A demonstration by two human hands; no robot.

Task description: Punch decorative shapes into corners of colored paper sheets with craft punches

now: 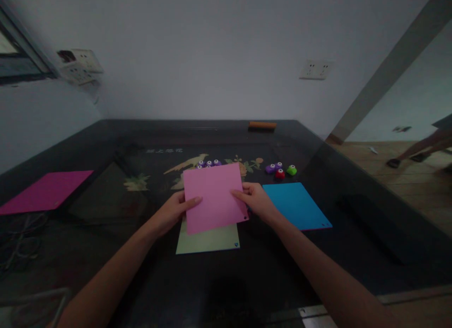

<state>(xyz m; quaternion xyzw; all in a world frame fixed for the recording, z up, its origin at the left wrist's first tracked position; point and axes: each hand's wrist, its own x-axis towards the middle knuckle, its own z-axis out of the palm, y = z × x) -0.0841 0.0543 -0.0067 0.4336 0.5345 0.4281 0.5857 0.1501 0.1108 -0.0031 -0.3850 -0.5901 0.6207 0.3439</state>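
Note:
A square pink sheet of paper (214,189) is held up in front of me, one hand at each side edge. My left hand (175,210) pinches its left side, thumb on the front and fingers behind. At the right edge, my right hand (257,200) grips it the same way. Below and partly behind it lies a pale green sheet (208,241) with a small dark mark in its corner. A blue sheet (298,206) rests on the table to the right of my right hand. Several purple toys with eyes (213,163) are partly hidden behind the pink sheet.
The dark glossy table (106,252) bears printed flowers. A magenta sheet (49,190) lies at far left. Purple toys (271,168), a red toy (280,174) and a green toy (291,170) sit beyond the blue sheet. An orange-brown stick (262,125) lies near the wall. A person's legs (420,147) show at right.

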